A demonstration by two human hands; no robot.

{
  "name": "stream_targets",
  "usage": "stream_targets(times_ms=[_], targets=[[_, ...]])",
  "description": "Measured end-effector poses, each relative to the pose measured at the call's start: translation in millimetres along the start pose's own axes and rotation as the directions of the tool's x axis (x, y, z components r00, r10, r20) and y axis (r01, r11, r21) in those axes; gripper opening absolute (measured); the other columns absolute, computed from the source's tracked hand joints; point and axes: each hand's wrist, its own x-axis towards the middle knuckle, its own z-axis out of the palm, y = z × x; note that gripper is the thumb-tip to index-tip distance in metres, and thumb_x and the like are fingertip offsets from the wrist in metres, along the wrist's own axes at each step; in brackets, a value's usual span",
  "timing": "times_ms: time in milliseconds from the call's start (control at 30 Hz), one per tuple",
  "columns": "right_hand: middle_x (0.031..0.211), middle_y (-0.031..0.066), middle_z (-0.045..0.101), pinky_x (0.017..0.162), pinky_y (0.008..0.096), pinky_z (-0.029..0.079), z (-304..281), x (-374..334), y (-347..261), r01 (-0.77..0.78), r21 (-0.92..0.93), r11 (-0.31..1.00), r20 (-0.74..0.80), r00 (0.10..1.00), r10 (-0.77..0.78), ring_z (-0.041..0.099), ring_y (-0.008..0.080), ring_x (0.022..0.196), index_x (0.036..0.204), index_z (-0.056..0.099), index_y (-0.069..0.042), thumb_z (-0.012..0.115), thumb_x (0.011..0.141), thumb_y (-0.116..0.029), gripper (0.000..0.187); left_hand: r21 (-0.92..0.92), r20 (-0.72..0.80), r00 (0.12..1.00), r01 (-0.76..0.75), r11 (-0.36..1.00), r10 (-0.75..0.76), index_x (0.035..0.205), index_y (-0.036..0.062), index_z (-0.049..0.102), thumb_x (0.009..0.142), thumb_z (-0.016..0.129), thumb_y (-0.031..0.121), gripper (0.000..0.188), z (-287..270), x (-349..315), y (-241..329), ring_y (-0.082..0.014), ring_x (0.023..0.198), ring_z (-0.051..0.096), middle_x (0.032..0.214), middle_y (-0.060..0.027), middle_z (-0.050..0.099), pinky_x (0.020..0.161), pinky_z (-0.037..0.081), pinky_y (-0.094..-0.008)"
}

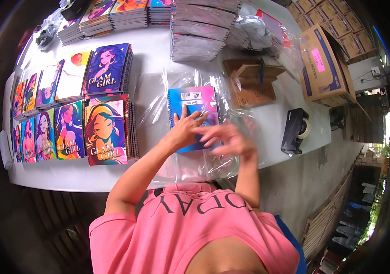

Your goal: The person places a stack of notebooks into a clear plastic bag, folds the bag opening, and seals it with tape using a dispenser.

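In front of me a spiral notebook with a blue-to-pink cover and white labels lies on a transparent plastic sheet. My left hand rests on the cover with its fingers spread. Just right of it, my right hand is over the notebook's lower right part, fingers stretched out and slightly blurred. Neither hand grips anything. Whether the right hand touches the cover, I cannot tell. The plastic extends around the notebook on all sides, wrinkled toward the front edge.
Two rows of illustrated notebook stacks stand at left. Behind the plastic rises a tall plastic-wrapped stack. Brown cardboard pieces, a black tape dispenser and a carton are at right. The white table ends near my body.
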Motion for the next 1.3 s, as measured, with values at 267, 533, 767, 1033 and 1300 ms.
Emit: stream_targets(times_ms=[267, 533, 767, 1033, 1300], targets=[[0.153, 0.0017, 0.022, 0.108, 0.0576, 0.02, -42.1, -58.8, 57.7, -0.764, -0.637, -0.105, -0.771, 0.632, 0.083, 0.02, 0.0248, 0.14, 0.14, 0.037, -0.022, 0.053, 0.091, -0.036, 0.053, -0.065, -0.059, 0.998, 0.012, 0.998, -0.016, 0.138, 0.0138, 0.037, 0.061, 0.078, 0.004, 0.087, -3.9, -7.2, -2.1, -0.0382, 0.135, 0.025, 0.126, -0.008, 0.046, 0.105, 0.03, -0.0609], [0.087, 0.0097, 0.065, 0.064, 0.0282, 0.049, -69.4, -34.1, 17.6, -0.423, -0.337, 0.841, -0.873, 0.475, -0.11, 0.062, 0.0142, 0.072, 0.137, 0.04, -0.011, 0.061, 0.087, -0.045, 0.064, -0.091, -0.057, 0.998, 0.018, 0.996, -0.023, 0.137, 0.0153, 0.037, 0.062, 0.078, 0.002, 0.086, -7.7, -8.7, 3.3, -0.0383, 0.135, 0.024, 0.124, -0.0078, 0.046, 0.103, 0.031, -0.0634], [0.096, 0.0116, 0.063, 0.059, 0.0266, 0.047, -104.3, 131.9, -3.9, -0.425, -0.378, 0.822, -0.531, 0.827, 0.184, 0.055, 0.0116, 0.063, 0.147, 0.016, -0.018, 0.062, 0.087, -0.021, 0.075, -0.042, -0.052, 0.998, -0.048, 0.998, 0.046, 0.135, 0.0155, 0.039, 0.061, 0.079, 0.003, 0.085, -9.9, -5.7, 4.0, -0.0371, 0.134, 0.027, 0.125, -0.007, 0.046, 0.102, 0.034, -0.0624], [0.097, 0.0147, 0.064, 0.068, 0.0372, 0.05, -22.9, 40.7, -48.8, -0.58, -0.709, 0.4, -0.464, 0.812, 0.354, 0.064, 0.0241, 0.078, 0.123, 0.045, -0.008, 0.076, 0.073, -0.034, 0.064, -0.051, -0.133, 0.991, 0.017, 0.999, -0.023, 0.135, 0.0139, 0.039, 0.06, 0.08, 0.005, 0.086, -0.7, -8.1, -3.1, -0.0379, 0.131, 0.03, 0.126, -0.0072, 0.045, 0.097, 0.039, -0.0599], [0.095, 0.0121, 0.067, 0.074, 0.0309, 0.05, 37.8, -24.1, -30.1, -0.241, -0.504, 0.829, 0.175, 0.912, 0.372, 0.064, 0.0202, 0.085, 0.12, 0.058, -0.011, 0.058, 0.085, -0.007, 0.035, -0.065, -0.157, 0.987, 0.012, 0.998, -0.022, 0.133, 0.0135, 0.04, 0.056, 0.08, 0.002, 0.088, -1.4, -9.3, 2.4, -0.0363, 0.129, 0.032, 0.124, -0.0068, 0.045, 0.095, 0.04, -0.0596]])
